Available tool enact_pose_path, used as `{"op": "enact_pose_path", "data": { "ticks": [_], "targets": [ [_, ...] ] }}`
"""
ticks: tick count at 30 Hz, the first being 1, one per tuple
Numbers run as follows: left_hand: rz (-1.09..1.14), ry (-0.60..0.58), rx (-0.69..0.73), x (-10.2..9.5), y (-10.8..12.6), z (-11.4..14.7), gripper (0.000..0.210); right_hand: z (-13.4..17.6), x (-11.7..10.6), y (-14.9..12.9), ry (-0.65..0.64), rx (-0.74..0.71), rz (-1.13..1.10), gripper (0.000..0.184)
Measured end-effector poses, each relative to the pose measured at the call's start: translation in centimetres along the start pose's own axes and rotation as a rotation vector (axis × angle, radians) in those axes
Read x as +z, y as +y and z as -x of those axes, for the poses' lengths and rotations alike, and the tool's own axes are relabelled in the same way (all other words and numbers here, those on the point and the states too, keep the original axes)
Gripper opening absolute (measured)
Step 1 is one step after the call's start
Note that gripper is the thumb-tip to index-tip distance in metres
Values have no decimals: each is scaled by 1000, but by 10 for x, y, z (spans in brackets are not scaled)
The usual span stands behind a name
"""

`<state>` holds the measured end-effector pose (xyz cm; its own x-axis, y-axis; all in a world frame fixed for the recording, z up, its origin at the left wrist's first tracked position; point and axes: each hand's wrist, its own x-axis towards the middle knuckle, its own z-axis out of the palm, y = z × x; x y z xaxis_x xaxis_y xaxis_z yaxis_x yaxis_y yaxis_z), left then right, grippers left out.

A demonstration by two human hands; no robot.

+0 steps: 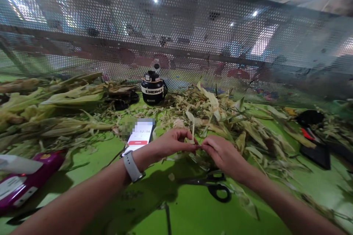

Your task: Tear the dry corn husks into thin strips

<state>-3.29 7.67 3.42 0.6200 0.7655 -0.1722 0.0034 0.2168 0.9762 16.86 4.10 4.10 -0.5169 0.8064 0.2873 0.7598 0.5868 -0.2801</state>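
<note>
My left hand point(175, 142), with a watch on the wrist, pinches a small pale piece of corn husk point(193, 129). One thin end of the husk stands up above the fingers. My right hand point(219, 151) meets it from the right, its thumb and fingers pressed together at the lower end of the same piece. The exact contact is partly hidden by the fingers. Black-handled scissors point(219, 192) lie on the green table point(193, 216) just below my hands. Behind my hands spreads a heap of loose husks and scraps point(217, 108).
A phone point(142, 136) showing a timer lies left of my hands. Behind it stands a dark jug-shaped bottle point(152, 93). More corn husks point(60, 102) and a purple device point(35, 180) are at left. Black objects point(316, 154) lie at right. A perforated metal screen point(176, 36) borders the back.
</note>
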Motion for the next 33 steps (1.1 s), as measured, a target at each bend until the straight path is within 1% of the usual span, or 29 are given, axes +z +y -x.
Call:
{"op": "enact_pose_path", "data": {
  "ticks": [4, 6, 7, 10, 11, 12, 13, 16, 17, 18, 20, 22, 26, 29, 33],
  "targets": [
    [-68, 13, 14, -4, 1, 0, 24, -3, -4, 11, 52, -53, 72, 29],
    [-76, 24, 16, -5, 3, 1, 24, -4, -6, 14, 92, -91, 85, 26],
    [-69, 42, 20, -5, 4, 1, 24, -3, -6, 14, 154, -108, 102, 22],
    [-53, 103, 65, -2, 6, 2, 23, 2, -5, 7, 448, -148, 161, 8],
    [-48, 114, 87, -1, 5, 1, 22, 4, -4, 2, 499, -147, 150, 7],
    [-37, 113, 108, 0, 4, 1, 22, 5, -3, -3, 486, -127, 110, 6],
    [-15, 104, 127, 0, 2, 0, 23, 7, -2, -7, 417, -81, 36, 8],
    [57, 94, 175, 2, -5, -2, 27, 7, 1, -18, 56, 181, -338, 20],
    [73, 98, 184, 2, -6, -3, 29, 6, 2, -19, -39, 266, -477, 22],
    [84, 99, 189, 3, -7, -3, 30, 5, 3, -20, -96, 332, -603, 23],
    [102, 100, 181, 5, -8, -2, 33, 3, 6, -20, -138, 406, -795, 24],
    [109, 115, 170, 9, -7, -1, 32, 2, 10, -19, -134, 471, -953, 27],
    [41, 174, 149, 14, -4, 1, 28, 2, 19, -18, -187, 585, -1269, 34],
    [11, 157, 141, 9, 1, 2, 26, 2, 19, -16, -235, 559, -1325, 37],
    [-53, 241, 121, -6, 12, 3, 25, 1, 10, -9, -268, 477, -1277, 38]
  ]
}}
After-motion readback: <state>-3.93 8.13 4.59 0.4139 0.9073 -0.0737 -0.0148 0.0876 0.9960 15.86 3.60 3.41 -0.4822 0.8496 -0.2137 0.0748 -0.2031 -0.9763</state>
